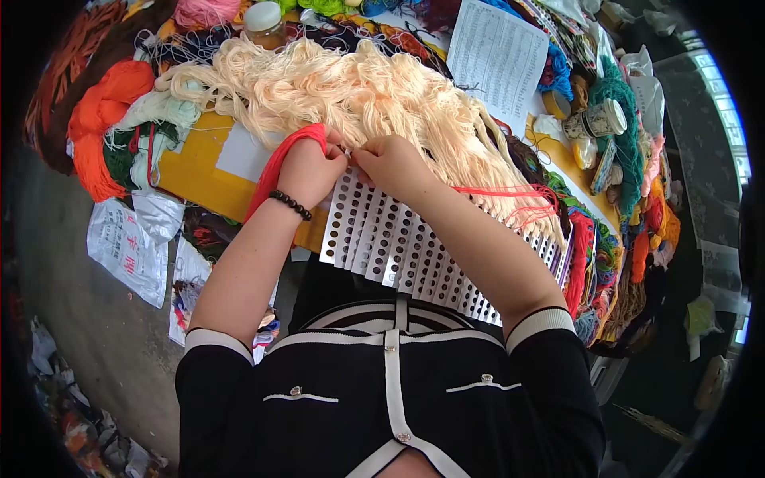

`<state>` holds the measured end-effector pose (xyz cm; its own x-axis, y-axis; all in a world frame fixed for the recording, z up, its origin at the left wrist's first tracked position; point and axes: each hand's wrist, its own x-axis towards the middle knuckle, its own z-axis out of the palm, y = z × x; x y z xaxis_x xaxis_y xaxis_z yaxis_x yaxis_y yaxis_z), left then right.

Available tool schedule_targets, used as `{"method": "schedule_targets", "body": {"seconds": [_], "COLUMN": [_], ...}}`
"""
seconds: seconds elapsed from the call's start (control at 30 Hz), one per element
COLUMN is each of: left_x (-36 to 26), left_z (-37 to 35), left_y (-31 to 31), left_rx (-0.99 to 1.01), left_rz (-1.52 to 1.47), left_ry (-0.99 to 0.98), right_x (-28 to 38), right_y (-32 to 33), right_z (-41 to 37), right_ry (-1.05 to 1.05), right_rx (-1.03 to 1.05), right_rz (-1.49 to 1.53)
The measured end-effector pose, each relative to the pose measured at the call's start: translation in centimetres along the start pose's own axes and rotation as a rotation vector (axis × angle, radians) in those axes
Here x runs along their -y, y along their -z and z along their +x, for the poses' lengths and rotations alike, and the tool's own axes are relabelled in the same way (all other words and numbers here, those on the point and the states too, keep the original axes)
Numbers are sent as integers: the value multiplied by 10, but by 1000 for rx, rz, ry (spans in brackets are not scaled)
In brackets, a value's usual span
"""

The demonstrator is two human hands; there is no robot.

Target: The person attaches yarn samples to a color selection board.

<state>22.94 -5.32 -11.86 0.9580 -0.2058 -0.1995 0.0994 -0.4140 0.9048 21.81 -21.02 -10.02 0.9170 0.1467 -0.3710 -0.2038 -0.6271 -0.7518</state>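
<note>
My left hand (313, 166), with a dark bead bracelet on the wrist, is closed, and a bundle of red embroidery thread (276, 165) drapes over it and hangs down beside the forearm. Close beside it, my right hand (392, 165) pinches with fingertips turned inward; what lies in the pinch is too small to make out. Both hands meet at the top left corner of a row of white cards punched with holes (369, 231), which overlap like a fan. Loose red strands (530, 199) lie across the cards right of my right forearm.
A big heap of cream thread (343, 88) spreads behind my hands. Orange skeins (103, 119) hang at left; coloured skeins (586, 255) line the right. A printed sheet (498, 56), a lidded jar (264, 24) and a tub (596, 119) stand or lie farther back.
</note>
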Motion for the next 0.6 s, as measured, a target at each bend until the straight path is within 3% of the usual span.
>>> {"method": "schedule_targets", "body": {"seconds": [0.2, 0.33, 0.43, 0.5, 0.6], "left_x": [5, 1, 2, 12, 15], "left_z": [-7, -4, -2, 5, 5], "left_y": [2, 3, -1, -4, 1], "left_rx": [32, 33, 55, 88, 69], "left_rz": [-333, -384, -444, -387, -230], "left_ry": [113, 222, 163, 58, -15], "right_x": [-3, -5, -1, -1, 5], "right_y": [-1, -1, -1, -7, 0], "right_z": [7, 13, 11, 7, -2], "right_ry": [-60, -98, -5, 249, 121], "right_rx": [-9, 4, 3, -153, -73], "right_rz": [13, 94, -123, -384, -249]}}
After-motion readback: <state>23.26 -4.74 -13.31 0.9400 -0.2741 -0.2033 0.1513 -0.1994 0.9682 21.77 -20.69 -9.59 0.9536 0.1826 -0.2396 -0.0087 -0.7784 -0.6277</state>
